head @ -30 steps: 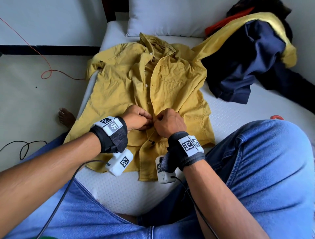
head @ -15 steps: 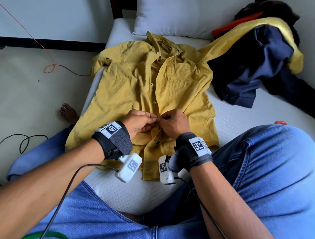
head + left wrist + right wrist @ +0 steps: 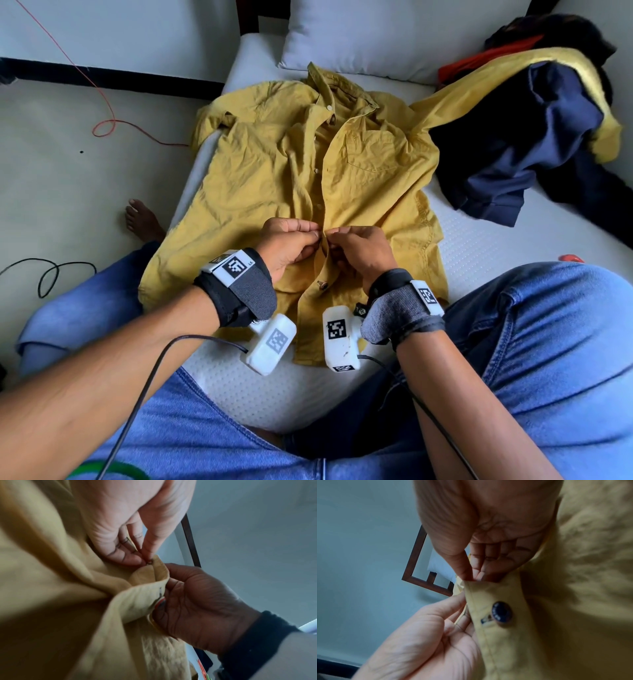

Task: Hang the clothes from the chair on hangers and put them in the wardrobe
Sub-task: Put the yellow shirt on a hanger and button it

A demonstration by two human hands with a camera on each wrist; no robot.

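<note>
Across the near half of the white mattress (image 3: pixel 486 240), a mustard-yellow shirt (image 3: pixel 260 178) lies spread front-up, collar toward the pillow (image 3: pixel 370 37) at the far edge and one side draping over the mattress's left edge above the floor (image 3: pixel 68 164). A heap of dark blue and other clothes (image 3: pixel 534 137) fills the far right corner, covering the shirt's sleeve on that side; bare mattress remains along the right edge. Denim-clad legs crowd the near edge. At the placket, the left hand (image 3: pixel 287 245) pinches a small button (image 3: pixel 150 562) between thumb and fingertips, and the right hand (image 3: pixel 363 251) grasps the facing placket edge. Below them one dark button (image 3: pixel 501 613) sits fastened; the buttonhole being worked is hidden by fingers
</note>
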